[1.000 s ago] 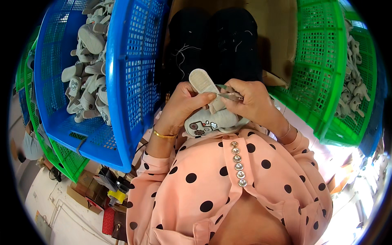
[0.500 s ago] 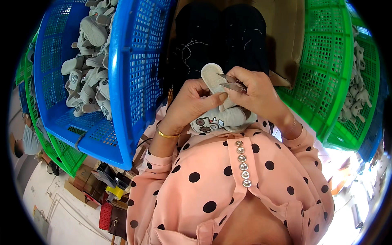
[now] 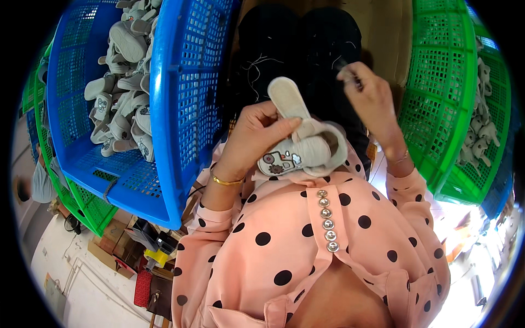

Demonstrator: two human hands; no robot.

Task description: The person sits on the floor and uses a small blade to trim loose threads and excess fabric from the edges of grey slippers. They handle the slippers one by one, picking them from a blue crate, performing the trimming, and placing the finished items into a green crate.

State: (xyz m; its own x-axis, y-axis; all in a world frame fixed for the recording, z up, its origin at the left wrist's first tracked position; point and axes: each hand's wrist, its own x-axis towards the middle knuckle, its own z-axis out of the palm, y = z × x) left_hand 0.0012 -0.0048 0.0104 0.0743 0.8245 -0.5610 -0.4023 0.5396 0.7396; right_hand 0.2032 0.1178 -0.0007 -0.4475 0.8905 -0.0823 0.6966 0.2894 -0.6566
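Observation:
My left hand (image 3: pixel 261 131) grips a small pale cloth shoe (image 3: pixel 314 156) against the front of the shirt, thumb on top. The shoe has an embroidered vehicle picture on its toe. A long rounded pale flap (image 3: pixel 286 98) sticks up from it, pinched at its base between thumb and fingers. To the right, apart from the shoe, my right hand (image 3: pixel 373 101) is raised above the right knee. Its fingers are closed round small metal snips (image 3: pixel 357 83), mostly hidden in the fist and smeared by motion.
Close on the left stands a blue plastic basket (image 3: pixel 164 109) holding many pale shoes (image 3: pixel 127 44). Green baskets (image 3: pixel 437 93) stand on the right, with more pale pieces (image 3: pixel 478 134) beyond the near wall. Loose threads (image 3: pixel 254 74) lie on my dark trousers.
My right hand has moved away from the shoe, up and to the right, with the snips. The left hand keeps hold of the shoe, whose opening is now uncovered.

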